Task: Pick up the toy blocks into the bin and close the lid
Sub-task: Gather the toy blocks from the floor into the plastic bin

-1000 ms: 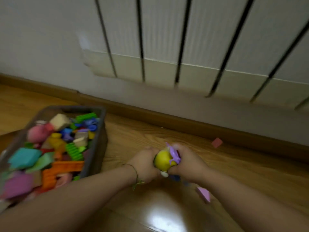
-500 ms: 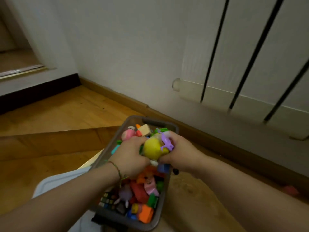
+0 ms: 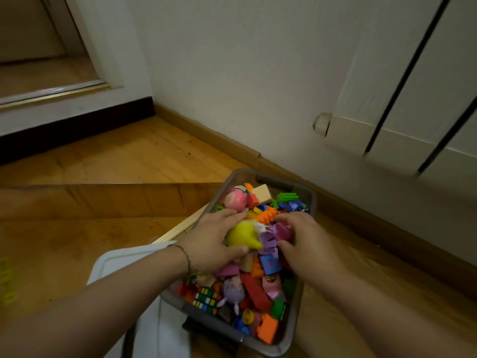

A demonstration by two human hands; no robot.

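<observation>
Grey bin [image 3: 284, 350] heaped with toy blocks [image 3: 258, 290]; left hand [image 3: 211, 239] grip clamps a yellow toy [image 3: 244, 236], right hand [image 3: 304, 244] grip curls round a pink block [image 3: 284, 232].

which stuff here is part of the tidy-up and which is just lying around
Job: bin, blocks in it, yellow toy held by the left hand, right hand, lid on the floor.
Lying about: radiator, skirting board, door sill.

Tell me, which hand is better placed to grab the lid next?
Probably the left hand. The lid lies on the floor left of the bin, under the left forearm. The right hand is at the bin's other side and would have to cross. The left must first release the yellow toy.
</observation>
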